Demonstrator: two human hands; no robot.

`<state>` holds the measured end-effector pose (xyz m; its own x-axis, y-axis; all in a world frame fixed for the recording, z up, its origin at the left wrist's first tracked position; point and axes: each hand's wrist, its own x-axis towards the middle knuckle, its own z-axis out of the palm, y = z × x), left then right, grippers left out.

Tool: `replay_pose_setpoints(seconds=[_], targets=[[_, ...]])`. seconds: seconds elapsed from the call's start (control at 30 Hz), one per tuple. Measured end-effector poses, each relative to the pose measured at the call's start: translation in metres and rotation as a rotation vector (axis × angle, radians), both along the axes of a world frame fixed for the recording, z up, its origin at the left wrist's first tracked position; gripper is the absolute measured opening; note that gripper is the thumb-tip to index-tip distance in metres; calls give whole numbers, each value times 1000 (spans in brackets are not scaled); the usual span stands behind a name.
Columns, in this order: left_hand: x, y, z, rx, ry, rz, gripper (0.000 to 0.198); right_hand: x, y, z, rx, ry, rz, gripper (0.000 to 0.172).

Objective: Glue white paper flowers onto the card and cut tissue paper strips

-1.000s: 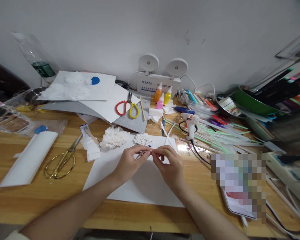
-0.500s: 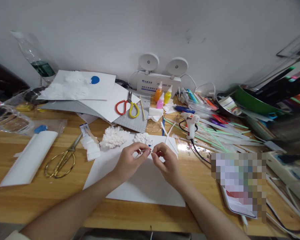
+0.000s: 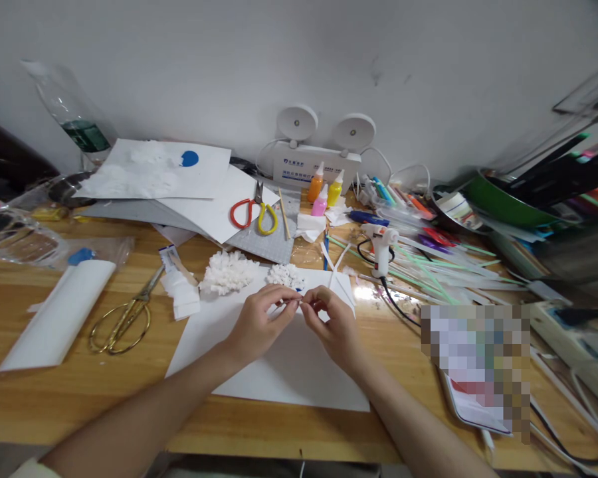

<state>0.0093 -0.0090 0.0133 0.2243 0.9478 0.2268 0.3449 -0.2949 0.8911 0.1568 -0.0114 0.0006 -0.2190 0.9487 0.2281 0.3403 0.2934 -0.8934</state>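
Over a white paper sheet [image 3: 279,378], my left hand [image 3: 264,318] is closed in a pinch on a thin white strip [image 3: 278,310], probably paper, mostly hidden by the fingers. My right hand [image 3: 331,325] is also pinched, its fingertips meeting the left ones at the strip's end. Just behind the fingers lies a small cluster of white curled pieces [image 3: 282,274] with dark specks and a bit of blue. A larger ruffled white cluster [image 3: 228,271] sits to its left. Loose white strips [image 3: 339,265] cross at the sheet's back right corner.
Gold-handled scissors [image 3: 124,322] and a rolled white sheet [image 3: 62,312] lie at left. Red-and-yellow-handled scissors [image 3: 256,211] rest on a grey cutting mat [image 3: 274,249]. A white glue gun [image 3: 380,249] stands at right, its cable running towards a partly blurred phone [image 3: 478,405].
My fingertips have shifted slightly and drawn closer together around the small strip. Everything else on the table stays where it was.
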Motion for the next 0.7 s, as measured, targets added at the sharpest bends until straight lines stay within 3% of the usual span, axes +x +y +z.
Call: replay_pose_setpoints(seconds=[0.37, 0.6, 0.7], targets=[[0, -1, 1, -1, -21, -3, 13, -2, -1, 2, 141, -37, -127, 4], [0, -1, 1, -52, -52, 5, 15, -3, -2, 0, 444, -99, -189, 14], [0, 0, 2, -74, -35, 6, 17, -2, -2, 0, 499, -147, -181, 15]])
